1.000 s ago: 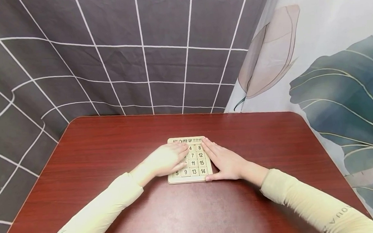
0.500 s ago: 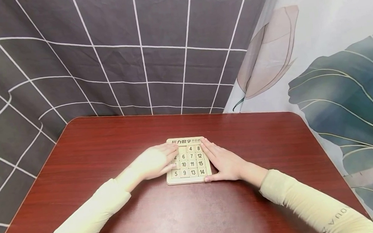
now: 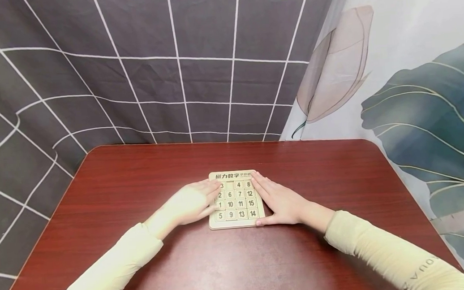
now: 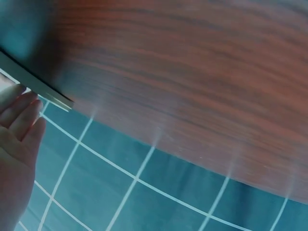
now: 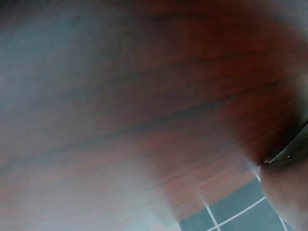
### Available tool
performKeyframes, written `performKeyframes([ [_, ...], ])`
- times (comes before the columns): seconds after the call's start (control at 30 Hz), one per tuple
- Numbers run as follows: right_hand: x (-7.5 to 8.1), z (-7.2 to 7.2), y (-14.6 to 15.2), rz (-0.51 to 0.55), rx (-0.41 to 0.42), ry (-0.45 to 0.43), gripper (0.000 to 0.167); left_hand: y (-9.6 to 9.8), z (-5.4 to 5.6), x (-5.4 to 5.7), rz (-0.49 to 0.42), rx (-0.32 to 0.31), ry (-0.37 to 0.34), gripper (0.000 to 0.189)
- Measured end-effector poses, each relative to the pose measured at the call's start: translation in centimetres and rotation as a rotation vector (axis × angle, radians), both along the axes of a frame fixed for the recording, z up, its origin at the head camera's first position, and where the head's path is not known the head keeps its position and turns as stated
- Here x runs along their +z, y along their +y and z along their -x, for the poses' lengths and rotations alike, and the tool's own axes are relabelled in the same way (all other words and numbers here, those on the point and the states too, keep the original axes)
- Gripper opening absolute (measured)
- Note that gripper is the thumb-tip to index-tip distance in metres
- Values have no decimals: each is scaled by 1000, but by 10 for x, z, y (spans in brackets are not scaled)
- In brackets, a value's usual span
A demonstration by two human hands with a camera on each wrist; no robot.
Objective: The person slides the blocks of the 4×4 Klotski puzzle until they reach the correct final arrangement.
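Note:
A pale sliding number puzzle [image 3: 240,221] lies flat on the table, with numbered tiles under a printed title strip. Its gap is in the top row, between the 3 and the 4. My left hand [image 3: 185,203] touches the left side, its straight fingertips partly covering the left column. Along the right side lies my right hand [image 3: 281,200], fingers extended toward the top corner and thumb at the bottom one. In the left wrist view, the left fingers [image 4: 21,113] meet the board's edge [image 4: 41,89]. Only part of the right hand [image 5: 286,195] shows in the right wrist view.
The dark red wooden table [image 3: 149,169] extends around the puzzle, with glare on its near part. A grey curtain with a white grid [image 3: 207,79] hangs behind it. At the right hangs a white curtain with leaf patterns [image 3: 429,135].
My left hand has drawn back to the left, off the middle of the board, uncovering the gap and several tiles. My right hand keeps its place on the right side.

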State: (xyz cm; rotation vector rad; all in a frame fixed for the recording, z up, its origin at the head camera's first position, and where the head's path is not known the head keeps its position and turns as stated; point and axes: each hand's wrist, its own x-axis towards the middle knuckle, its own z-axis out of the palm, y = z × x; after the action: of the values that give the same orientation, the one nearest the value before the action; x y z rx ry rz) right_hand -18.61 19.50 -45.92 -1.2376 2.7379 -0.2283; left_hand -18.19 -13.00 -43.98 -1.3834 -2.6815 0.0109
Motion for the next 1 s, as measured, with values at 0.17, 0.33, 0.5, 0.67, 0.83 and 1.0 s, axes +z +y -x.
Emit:
performKeyframes([
  [0.17, -2, 0, 1, -1, -2, -1, 117, 11, 3, -4, 6, -17, -16, 56],
  [0.33, -2, 0, 1, -7, -7, -8, 117, 16, 4, -10, 29, -13, 1, 57],
  [0.5, -1, 0, 0, -12, -9, -12, 117, 9, -2, -12, 12, -12, 39, 57],
  [0.67, 0, 1, 1, -17, -5, -5, 119, -2, -15, -9, -10, -32, 76, 56],
  [0.83, -3, 3, 2, -30, -9, -5, 120, -7, -20, -9, -7, -35, 74, 59],
  [1.0, -5, 2, 1, -24, -15, -17, 120, -6, -14, -11, -4, -9, 52, 59],
])
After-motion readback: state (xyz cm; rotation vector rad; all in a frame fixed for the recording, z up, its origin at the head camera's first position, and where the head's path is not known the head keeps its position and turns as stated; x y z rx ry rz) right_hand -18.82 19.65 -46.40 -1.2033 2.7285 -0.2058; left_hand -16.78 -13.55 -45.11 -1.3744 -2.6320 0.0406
